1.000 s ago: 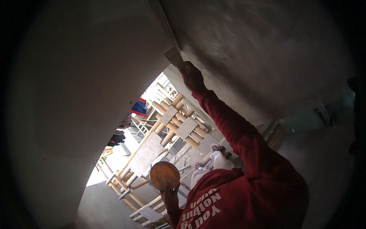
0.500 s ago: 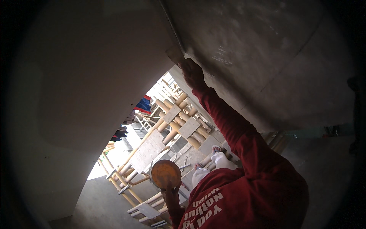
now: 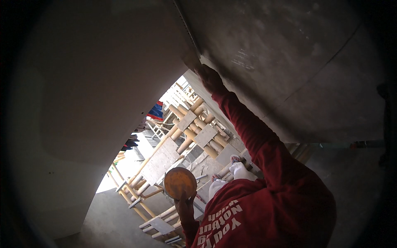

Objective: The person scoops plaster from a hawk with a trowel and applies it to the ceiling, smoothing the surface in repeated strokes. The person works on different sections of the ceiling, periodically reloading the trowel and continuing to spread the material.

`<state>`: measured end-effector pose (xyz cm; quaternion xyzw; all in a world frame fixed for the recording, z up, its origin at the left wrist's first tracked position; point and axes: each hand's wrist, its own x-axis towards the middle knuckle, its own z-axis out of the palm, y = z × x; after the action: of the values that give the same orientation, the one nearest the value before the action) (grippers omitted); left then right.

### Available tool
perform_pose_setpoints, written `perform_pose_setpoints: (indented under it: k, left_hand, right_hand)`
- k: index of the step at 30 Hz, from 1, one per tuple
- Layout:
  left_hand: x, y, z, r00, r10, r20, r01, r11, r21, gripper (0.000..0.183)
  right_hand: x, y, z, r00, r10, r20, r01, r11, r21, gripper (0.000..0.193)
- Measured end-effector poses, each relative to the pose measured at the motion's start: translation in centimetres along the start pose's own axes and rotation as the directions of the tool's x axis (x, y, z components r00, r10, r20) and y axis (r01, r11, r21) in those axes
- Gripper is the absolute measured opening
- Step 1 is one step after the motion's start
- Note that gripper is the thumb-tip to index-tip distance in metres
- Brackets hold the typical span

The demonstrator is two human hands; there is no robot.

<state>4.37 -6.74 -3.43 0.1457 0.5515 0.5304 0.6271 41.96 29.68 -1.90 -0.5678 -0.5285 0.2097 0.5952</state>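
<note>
Trowel [image 3: 191, 63] pressed along wall corner [image 3: 186, 29] by right hand [image 3: 210, 78].

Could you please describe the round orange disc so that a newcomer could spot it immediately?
Start at the red sleeve reaching up the grey wall, then drop to the bamboo scaffolding below. The left hand holds the round orange disc there, the only flat circular thing among poles.

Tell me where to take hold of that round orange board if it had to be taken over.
Grip the round orange board by its lower rim, coming from below. The left hand already holds it there, and the flat face stays clear. The right hand is up at the wall.
</note>
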Motion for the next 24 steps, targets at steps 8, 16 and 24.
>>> perform_pose_setpoints:
  k: [8, 16, 24]
  left_hand:
    - [1.1, 0.2, 0.7, 0.995, 0.043, 0.095, -0.05, 0.996, 0.077, 0.061]
    - [0.7, 0.5, 1.3, 0.997, -0.014, 0.082, 0.009, 0.998, 0.058, 0.059]
    - [0.8, 0.0, 0.8, 0.999, 0.004, 0.041, -0.007, 0.996, 0.085, 0.059]
  right_hand:
    - [-2.0, 2.2, -0.5, 0.999, -0.013, 0.047, 0.015, 0.999, -0.043, 0.046]
    - [-1.1, -0.7, -1.3, 0.964, -0.263, -0.041, 0.248, 0.944, -0.215, 0.036]
    - [-0.6, -0.6, -0.2, 0.997, 0.065, 0.03, -0.061, 0.991, -0.116, 0.043]
